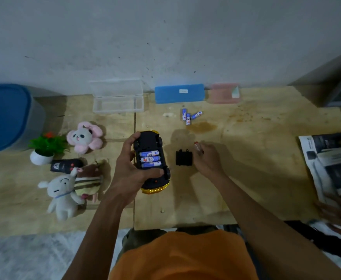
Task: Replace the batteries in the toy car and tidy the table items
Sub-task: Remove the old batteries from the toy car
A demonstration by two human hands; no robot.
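- The left hand (132, 168) grips the toy car (152, 161), thumb across its underside near the rear and fingers curled over the far end, holding it belly-up just above the wooden table (246, 178).
- The car's battery bay (150, 159) lies open, with three blue-and-white batteries side by side inside it.
- The right hand (207, 158) rests on the table just right of the car, fingers pinched on a small screwdriver (198, 146) with a clear handle and red tip.
- The black battery cover (183, 158) lies flat on the table between the car and the right hand, touching or nearly touching the fingers; I cannot tell which.
- Three loose batteries (190, 116) lie in a small cluster farther back, apart from the car.
- At the back edge against the wall, a clear plastic case (118, 102) stands open, its lid raised; nothing shows in it.
- To its right a blue case (179, 93) lies closed, and beside that a pink case (224, 93), also shut; their contents are hidden.
- A big grey bin with a blue lid (5, 116) sits at far left, closed.
- Left of the car: a pink plush (84, 137), a small potted plant (44, 148), a black remote control (65, 165), a white plush (61, 194) and a striped plush (88, 181).
- A newspaper (331, 164) lies at the right edge.
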